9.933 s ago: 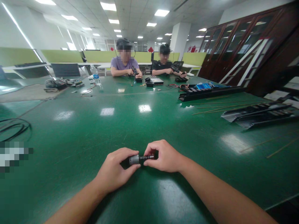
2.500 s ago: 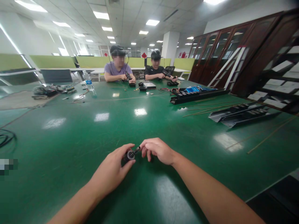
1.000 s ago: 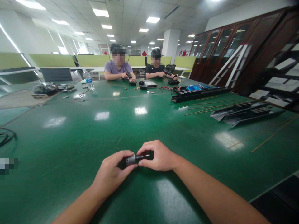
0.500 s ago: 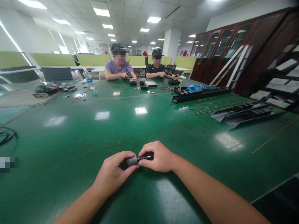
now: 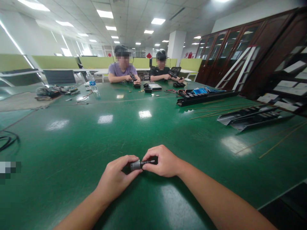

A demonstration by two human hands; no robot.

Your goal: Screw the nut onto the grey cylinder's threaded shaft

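Note:
Between my two hands, just over the green tabletop (image 5: 115, 134), is a small metal part (image 5: 135, 164) with a grey cylindrical body and a thin shaft (image 5: 149, 162) that carries what look like coils or rings. The shaft points right. My left hand (image 5: 118, 172) pinches the cylinder between thumb and fingers. With thumb and fingertips, my right hand (image 5: 163, 161) grips where the shaft meets the cylinder. The shaft's tip shows inside the curl of the right hand. Fingers partly cover the cylinder, so its exact kind cannot be made out.
Two people (image 5: 122, 68) sit across the table with tools. Black metal channels (image 5: 254, 118) and thin rods (image 5: 213, 112) lie to the right. A water bottle (image 5: 91, 82), bundled parts (image 5: 56, 91) and a black cable (image 5: 8, 140) are on the left. A ladder (image 5: 242, 70) leans behind.
Almost nothing differs. Both hands keep the same grip on the metal part, and the view has shifted very slightly.

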